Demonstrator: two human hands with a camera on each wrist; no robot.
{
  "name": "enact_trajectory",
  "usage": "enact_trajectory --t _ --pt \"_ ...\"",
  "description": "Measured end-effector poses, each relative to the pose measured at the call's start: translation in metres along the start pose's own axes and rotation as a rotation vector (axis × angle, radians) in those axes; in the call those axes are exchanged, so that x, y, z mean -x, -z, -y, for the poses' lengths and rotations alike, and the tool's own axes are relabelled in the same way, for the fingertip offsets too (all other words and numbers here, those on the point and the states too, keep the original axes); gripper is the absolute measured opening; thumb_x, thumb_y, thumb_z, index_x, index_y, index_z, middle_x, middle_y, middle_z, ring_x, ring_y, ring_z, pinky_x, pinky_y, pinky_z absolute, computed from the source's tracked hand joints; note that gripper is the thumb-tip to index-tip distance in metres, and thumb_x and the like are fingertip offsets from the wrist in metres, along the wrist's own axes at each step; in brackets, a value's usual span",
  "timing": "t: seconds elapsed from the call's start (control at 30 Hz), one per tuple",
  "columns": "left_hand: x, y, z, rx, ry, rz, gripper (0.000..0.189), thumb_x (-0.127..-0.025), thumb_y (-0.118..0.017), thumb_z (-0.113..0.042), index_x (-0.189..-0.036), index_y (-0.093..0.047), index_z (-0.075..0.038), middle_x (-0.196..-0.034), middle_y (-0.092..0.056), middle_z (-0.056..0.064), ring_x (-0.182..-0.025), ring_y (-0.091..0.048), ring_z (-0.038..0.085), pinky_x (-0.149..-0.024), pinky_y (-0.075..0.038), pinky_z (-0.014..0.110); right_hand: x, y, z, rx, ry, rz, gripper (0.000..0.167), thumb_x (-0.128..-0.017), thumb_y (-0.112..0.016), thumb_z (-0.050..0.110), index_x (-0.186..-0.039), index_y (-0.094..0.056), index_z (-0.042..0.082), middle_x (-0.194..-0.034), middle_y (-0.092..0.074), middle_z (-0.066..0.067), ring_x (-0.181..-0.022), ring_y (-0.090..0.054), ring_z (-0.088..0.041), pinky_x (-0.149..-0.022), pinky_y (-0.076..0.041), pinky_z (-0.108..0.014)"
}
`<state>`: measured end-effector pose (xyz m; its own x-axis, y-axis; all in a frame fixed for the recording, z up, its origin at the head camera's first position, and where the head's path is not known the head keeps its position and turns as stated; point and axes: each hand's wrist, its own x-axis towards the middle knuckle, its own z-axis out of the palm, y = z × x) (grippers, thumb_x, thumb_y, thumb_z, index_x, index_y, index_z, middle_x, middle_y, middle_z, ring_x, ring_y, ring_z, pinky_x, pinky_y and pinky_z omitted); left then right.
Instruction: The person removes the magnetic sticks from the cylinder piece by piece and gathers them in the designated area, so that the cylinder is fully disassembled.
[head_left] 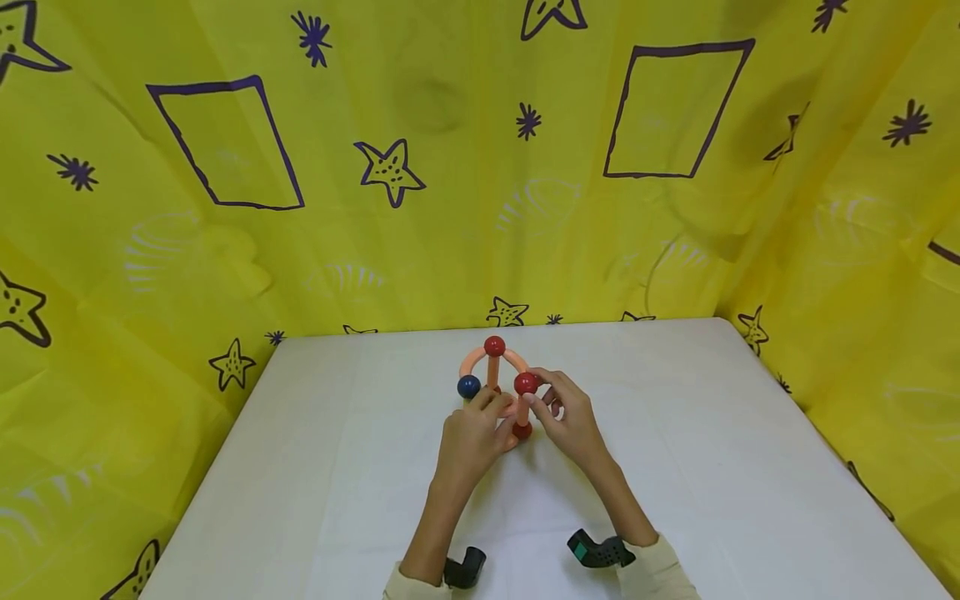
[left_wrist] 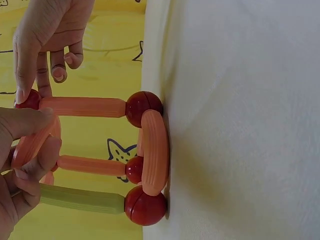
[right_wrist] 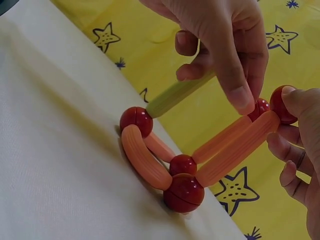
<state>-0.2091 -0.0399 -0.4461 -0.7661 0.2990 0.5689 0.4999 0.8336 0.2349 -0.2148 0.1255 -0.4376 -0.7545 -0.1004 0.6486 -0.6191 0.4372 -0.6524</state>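
A frame of ball joints and rods stands on the table. Its lower red balls (left_wrist: 145,206) rest on the cloth, joined by a curved orange rod (left_wrist: 155,152). Two straight orange rods (left_wrist: 82,106) and a green rod (left_wrist: 82,199) rise from them. My left hand (head_left: 471,437) pinches another curved orange rod (left_wrist: 31,146) near the frame's top. With thumb and fingers, my right hand (head_left: 567,414) holds the red ball (head_left: 526,382) on the near right upright. A blue ball (head_left: 468,386) and another red ball (head_left: 494,346) sit at the other top corners, with curved orange rods between.
White cloth covers the table (head_left: 337,467) around the frame. Yellow patterned sheeting (head_left: 450,242) hangs behind and at both sides. Each wrist carries a black strapped device (head_left: 600,550).
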Motion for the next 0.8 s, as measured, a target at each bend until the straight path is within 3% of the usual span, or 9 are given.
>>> enact_trajectory --t 0.13,0.3,0.57,0.8 --pt "0.001 0.000 0.001 -0.108 -0.045 -0.003 0.022 -0.082 -0.080 -0.028 -0.099 -0.074 -0.015 -0.091 -0.067 0.002 -0.046 -0.039 0.007 -0.049 -0.045 0.016 0.000 0.001 0.003 -0.008 -0.003 0.001 0.035 -0.083 -0.072 -0.005 -0.117 -0.063 -0.007 -0.091 -0.064 -0.016 -0.063 -0.052 -0.017 -0.054 -0.047 -0.029" --pt "0.002 -0.002 0.002 -0.173 -0.078 -0.031 0.016 -0.083 -0.079 -0.024 -0.096 -0.073 -0.015 -0.090 -0.066 0.002 -0.044 -0.034 0.008 -0.044 -0.043 0.018 0.000 0.000 0.000 -0.008 0.009 -0.005 0.036 -0.082 -0.072 -0.006 -0.117 -0.063 -0.007 -0.091 -0.064 -0.016 -0.062 -0.051 -0.016 -0.054 -0.046 -0.027" --pt "0.003 -0.001 0.002 -0.204 -0.080 0.002 0.022 -0.082 -0.079 -0.024 -0.102 -0.074 -0.015 -0.096 -0.068 0.003 -0.043 -0.031 0.008 -0.044 -0.040 0.015 0.006 -0.009 -0.038 -0.004 0.008 0.012 0.039 -0.084 -0.074 0.004 -0.122 -0.063 0.004 -0.094 -0.065 -0.006 -0.065 -0.050 -0.005 -0.054 -0.048 -0.029" --pt "0.004 0.000 0.002 -0.194 -0.082 -0.005 0.021 -0.084 -0.078 -0.026 -0.103 -0.072 -0.017 -0.093 -0.068 0.002 -0.044 -0.031 0.008 -0.043 -0.039 0.016 0.007 -0.008 -0.037 -0.015 0.007 0.013 0.039 -0.086 -0.073 0.006 -0.123 -0.063 0.007 -0.095 -0.065 -0.005 -0.065 -0.051 -0.006 -0.054 -0.048 -0.029"
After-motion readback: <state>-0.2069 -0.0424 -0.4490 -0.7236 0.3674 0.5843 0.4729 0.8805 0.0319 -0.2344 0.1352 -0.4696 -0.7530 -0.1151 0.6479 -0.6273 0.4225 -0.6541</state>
